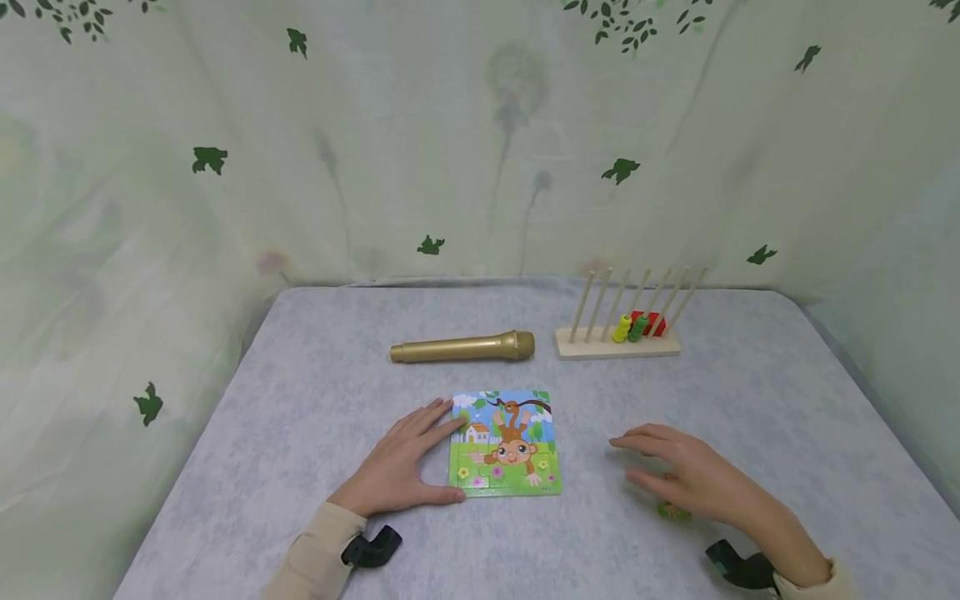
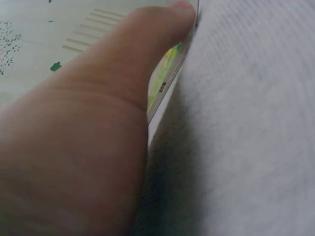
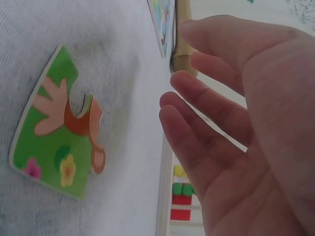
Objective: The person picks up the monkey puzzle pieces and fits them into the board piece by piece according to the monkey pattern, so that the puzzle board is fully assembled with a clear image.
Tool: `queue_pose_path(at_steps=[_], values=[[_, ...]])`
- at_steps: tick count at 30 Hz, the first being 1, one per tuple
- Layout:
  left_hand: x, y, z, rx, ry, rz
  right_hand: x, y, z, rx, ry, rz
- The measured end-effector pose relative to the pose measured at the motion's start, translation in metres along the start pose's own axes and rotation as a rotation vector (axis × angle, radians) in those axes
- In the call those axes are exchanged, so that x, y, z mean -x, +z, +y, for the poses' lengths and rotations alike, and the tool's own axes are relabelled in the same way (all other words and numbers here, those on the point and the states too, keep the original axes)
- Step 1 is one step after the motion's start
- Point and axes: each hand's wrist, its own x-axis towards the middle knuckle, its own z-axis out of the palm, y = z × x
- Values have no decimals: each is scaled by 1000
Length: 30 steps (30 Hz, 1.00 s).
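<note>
A square jigsaw puzzle (image 1: pixel 506 446) with a picture of a hanging monkey lies flat in the middle of the table. My left hand (image 1: pixel 408 462) rests along its left side, fingers spread, the thumb at the near left corner and fingertips at the upper left edge. In the left wrist view the thumb (image 2: pixel 162 24) hides most of the puzzle. Right of the puzzle, my right hand (image 1: pixel 686 471) hovers over the table with nothing in it, fingers relaxed. Below that hand lies a loose puzzle piece (image 3: pixel 59 128), green with a monkey's paw and flowers, partly hidden in the head view.
Behind the puzzle lies a gold microphone (image 1: pixel 461 347). At the back right stands a wooden counting frame (image 1: pixel 618 346) with upright rods and yellow, green and red beads. A printed cloth (image 1: pixel 420 150) hangs behind the grey-covered table (image 1: pixel 300 375).
</note>
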Motion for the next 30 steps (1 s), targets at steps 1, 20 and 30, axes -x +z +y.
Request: queue_pose_path(at_steps=[1,20,30], values=[[0,0,0,-1,4,0,2,0,1,-10,1,-4],[-1,-2,2,3,-4,-21,28,-7,25,-85,194,-158],[0,-3,3,0,-4,-23,35,-10,32,-85,195,-195]])
